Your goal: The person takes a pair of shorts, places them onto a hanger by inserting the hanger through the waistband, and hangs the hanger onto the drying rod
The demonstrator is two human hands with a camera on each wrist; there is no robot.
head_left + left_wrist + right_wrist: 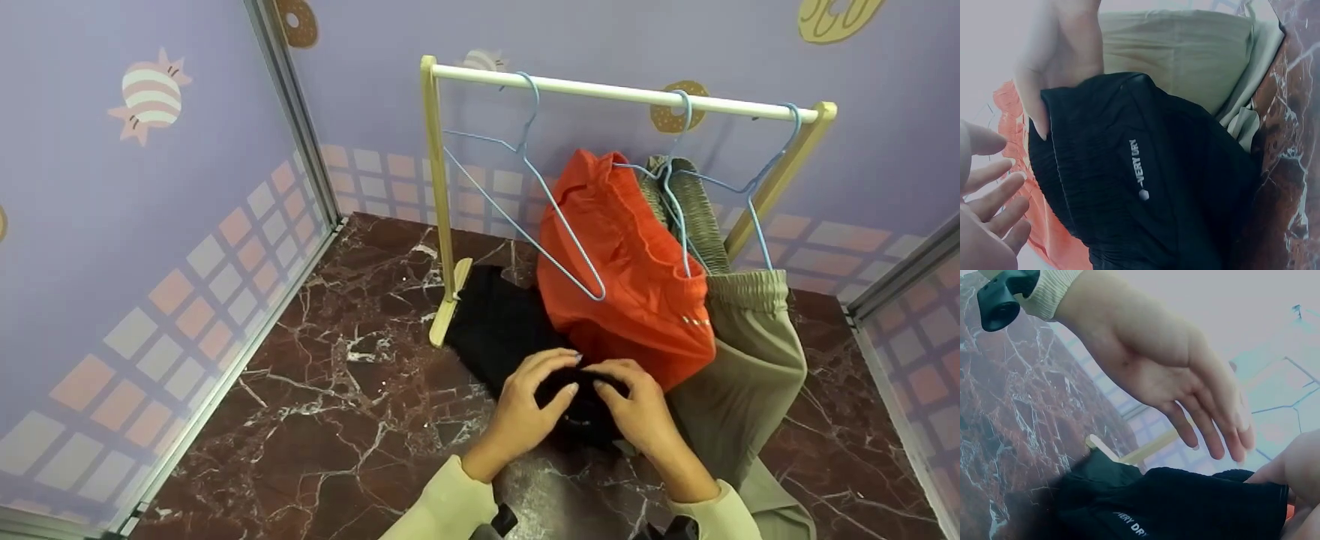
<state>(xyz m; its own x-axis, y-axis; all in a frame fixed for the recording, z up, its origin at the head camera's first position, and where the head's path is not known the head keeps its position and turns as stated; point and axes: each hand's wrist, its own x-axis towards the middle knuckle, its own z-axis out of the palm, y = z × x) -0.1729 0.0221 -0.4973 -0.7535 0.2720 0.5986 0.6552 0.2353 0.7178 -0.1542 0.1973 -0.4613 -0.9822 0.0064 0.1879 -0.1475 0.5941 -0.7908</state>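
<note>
Black pants [495,322] lie partly on the marbled surface, their elastic waistband raised between my hands; white "VERY DRY" lettering shows on them in both wrist views. My right hand [637,405] pinches the waistband, its thumb [1040,121] on one side of the cloth and its fingers on the other. Beside the waistband, my left hand [529,397] has its fingers loosely extended, apart from the cloth in the left wrist view. Whether the pants are long or short is hidden.
A clothes rack [622,91] stands behind the hands. An unfilled blue hanger [551,199] hangs at its left. Orange pants [622,262] and khaki pants [750,360] hang on other blue hangers to the right. Patterned walls [210,150] enclose the marbled surface [322,412].
</note>
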